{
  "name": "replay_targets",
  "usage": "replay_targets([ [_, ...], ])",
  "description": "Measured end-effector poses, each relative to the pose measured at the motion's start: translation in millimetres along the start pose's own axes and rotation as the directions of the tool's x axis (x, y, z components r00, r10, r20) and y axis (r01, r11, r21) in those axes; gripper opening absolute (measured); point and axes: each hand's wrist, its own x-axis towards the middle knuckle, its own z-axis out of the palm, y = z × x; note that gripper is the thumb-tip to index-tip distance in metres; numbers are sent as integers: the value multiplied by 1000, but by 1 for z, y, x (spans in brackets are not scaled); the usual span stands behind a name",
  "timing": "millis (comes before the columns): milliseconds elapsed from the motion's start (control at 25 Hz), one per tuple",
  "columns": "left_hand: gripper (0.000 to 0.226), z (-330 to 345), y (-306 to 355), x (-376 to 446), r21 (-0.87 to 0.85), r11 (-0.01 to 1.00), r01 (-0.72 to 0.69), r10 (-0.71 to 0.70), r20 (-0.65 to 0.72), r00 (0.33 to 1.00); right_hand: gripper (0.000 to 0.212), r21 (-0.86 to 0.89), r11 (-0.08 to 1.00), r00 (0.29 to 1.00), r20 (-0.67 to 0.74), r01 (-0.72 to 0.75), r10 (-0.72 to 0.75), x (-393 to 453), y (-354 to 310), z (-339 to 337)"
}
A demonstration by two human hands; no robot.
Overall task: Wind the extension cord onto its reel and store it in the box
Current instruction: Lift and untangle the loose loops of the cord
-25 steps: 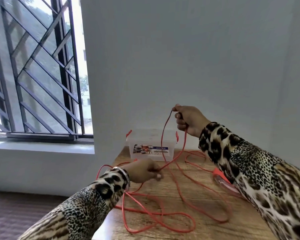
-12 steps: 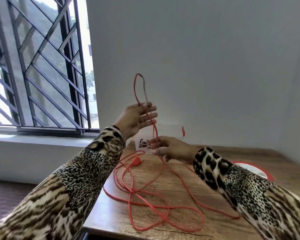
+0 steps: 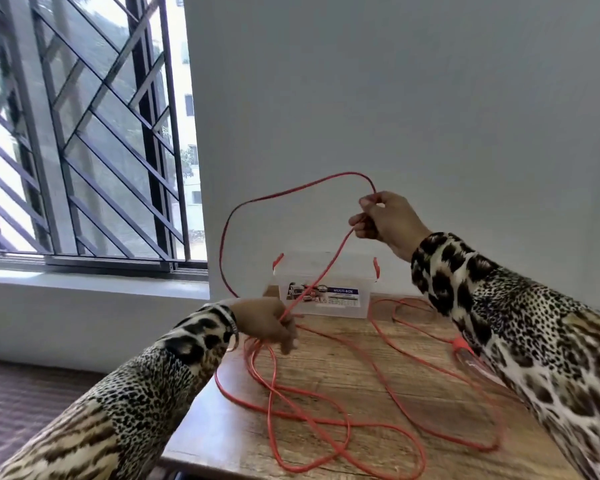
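Observation:
A long orange extension cord (image 3: 326,424) lies in loose tangled loops on the wooden table (image 3: 413,393). My left hand (image 3: 269,323) grips a bunch of its loops low over the table's left side. My right hand (image 3: 385,221) is raised before the wall and pinches the cord. A wide loop arcs in the air between both hands, and a straight strand also runs between them. The clear plastic box (image 3: 326,284) with orange latches and a printed label stands against the wall behind the hands. An orange-rimmed part, perhaps the reel (image 3: 465,351), peeks out beside my right sleeve.
A window with a dark metal grille (image 3: 84,133) and a white sill fills the left side. The grey wall (image 3: 430,98) runs right behind the table. The table's left and front edges drop off to a dark floor (image 3: 21,393).
My left hand dropped from chest height to the table with its loops. My right hand rose from the table up to the right, pulling out a new loop of cord.

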Motion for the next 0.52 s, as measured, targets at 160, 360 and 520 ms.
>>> replay_targets([
  [160, 23, -30, -23, -17, -115, 980, 159, -186, -282, 941, 18, -373, 894, 967, -141, -249, 211, 6, 37, -36],
  [360, 11, -58, 10, -28, -632, 730, -258, -189, -550, 813, 92, -944, 329, 977, 69, 0, 200, -19, 67, -4],
  [520, 23, -60, 59, -19, -660, 553, -509, -32, -627, 778, 86, -759, 596, 858, 467, 263, 216, -34, 69, 55],
])
